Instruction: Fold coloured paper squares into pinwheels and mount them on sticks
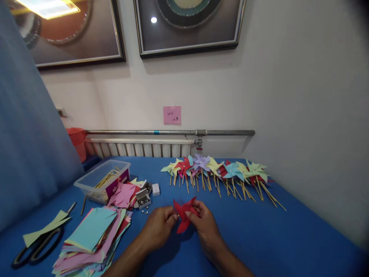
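A red paper pinwheel (182, 212) is held just above the blue table (259, 238), between both hands. My left hand (158, 227) pinches its left edge with closed fingers. My right hand (203, 223) grips its right side, thumb on the folded paper. A row of finished pinwheels (219, 169) on wooden sticks, in several colours, lies beyond the hands along the far edge of the table.
A stack of coloured paper squares (93, 238) lies at the left front, with black scissors (34, 252) beside it. A clear plastic tub (102, 181) with sticks, a small open box of pins (143, 200) and a white box (156, 189) sit behind. A radiator and pipe (170, 132) run along the wall.
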Available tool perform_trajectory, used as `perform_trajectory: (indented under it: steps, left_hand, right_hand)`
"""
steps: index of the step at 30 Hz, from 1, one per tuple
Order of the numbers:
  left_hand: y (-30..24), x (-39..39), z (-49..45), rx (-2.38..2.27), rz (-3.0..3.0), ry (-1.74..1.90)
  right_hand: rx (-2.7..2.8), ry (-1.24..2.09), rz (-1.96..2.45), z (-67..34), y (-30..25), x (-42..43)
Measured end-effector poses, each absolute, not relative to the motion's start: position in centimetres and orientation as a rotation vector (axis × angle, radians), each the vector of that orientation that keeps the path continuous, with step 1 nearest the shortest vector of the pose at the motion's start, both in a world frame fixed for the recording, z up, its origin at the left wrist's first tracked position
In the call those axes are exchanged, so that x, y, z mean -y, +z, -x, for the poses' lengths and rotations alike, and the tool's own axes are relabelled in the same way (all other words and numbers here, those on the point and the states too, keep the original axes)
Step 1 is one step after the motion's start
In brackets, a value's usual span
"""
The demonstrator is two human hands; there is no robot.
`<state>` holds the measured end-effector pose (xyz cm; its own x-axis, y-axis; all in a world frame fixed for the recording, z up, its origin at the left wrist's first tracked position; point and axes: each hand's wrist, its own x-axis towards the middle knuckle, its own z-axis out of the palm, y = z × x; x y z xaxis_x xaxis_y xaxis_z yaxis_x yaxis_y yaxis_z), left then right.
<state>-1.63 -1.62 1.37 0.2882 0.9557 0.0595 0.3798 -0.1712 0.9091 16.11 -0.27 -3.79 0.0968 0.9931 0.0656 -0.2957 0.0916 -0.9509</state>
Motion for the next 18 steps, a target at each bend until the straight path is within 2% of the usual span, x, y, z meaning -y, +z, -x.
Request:
perform_trajectory:
  steps: [14,16,18]
  left_hand:
    - [1.1,1.5,1.6,-1.293,-1.712,0.849]
    - [1.2,1.4,1.6,-1.342,-1.695,0.926]
    - [1.7,1.3,1.8,-1.341,-1.666,1.026]
  right_hand:
    - [0.959,1.159,0.994,-16.2,-2.5,0.6]
    - [1.052,1.071,1.021,-16.2,-1.9,1.2]
    - [1.213,0.85,1.065,-16.4,-1.2,2.3]
